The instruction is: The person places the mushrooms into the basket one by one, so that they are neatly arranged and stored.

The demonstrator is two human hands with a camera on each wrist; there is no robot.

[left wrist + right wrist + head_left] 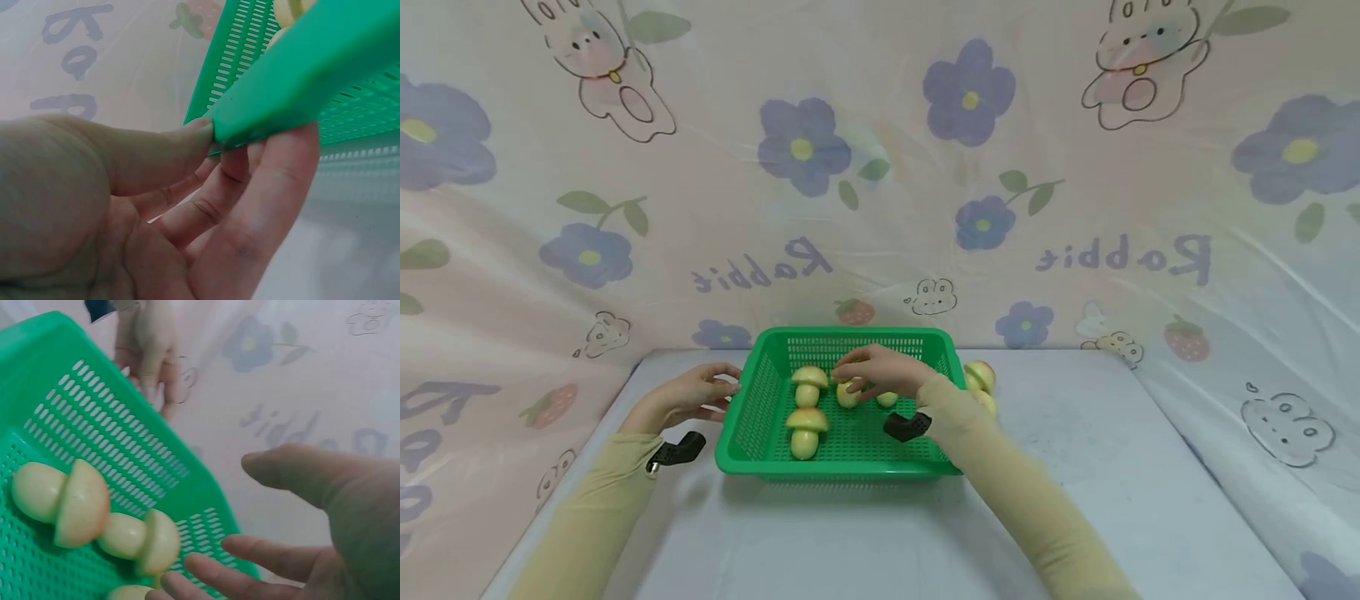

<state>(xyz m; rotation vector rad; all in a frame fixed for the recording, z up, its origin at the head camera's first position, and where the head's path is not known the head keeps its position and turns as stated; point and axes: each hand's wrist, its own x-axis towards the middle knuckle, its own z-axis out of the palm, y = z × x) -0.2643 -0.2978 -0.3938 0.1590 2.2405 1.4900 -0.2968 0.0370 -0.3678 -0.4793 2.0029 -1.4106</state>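
The green plastic basket (pixel 842 468) stands on the table with several toy mushrooms inside. My left hand (pixel 696 392) is at its left side, thumb (pixel 169 150) against the rim and fingers under it in the left wrist view. Over the basket hovers my right hand (pixel 883 371), fingers spread and holding nothing. Two mushrooms lie in the left half, a rear mushroom (pixel 807 395) and a front mushroom (pixel 806 446). Below my right hand are a partly covered mushroom (pixel 847 397) and another pale mushroom piece (pixel 887 399). The right wrist view shows a big mushroom (pixel 81 506) beside a smaller one (pixel 159 544).
Outside the basket's right wall lie more mushrooms (pixel 981 375), partly hidden by my right arm. The white tabletop (pixel 1097 467) extends to the right and front. A cloth (pixel 880 208) printed with rabbits and flowers hangs behind and along the sides.
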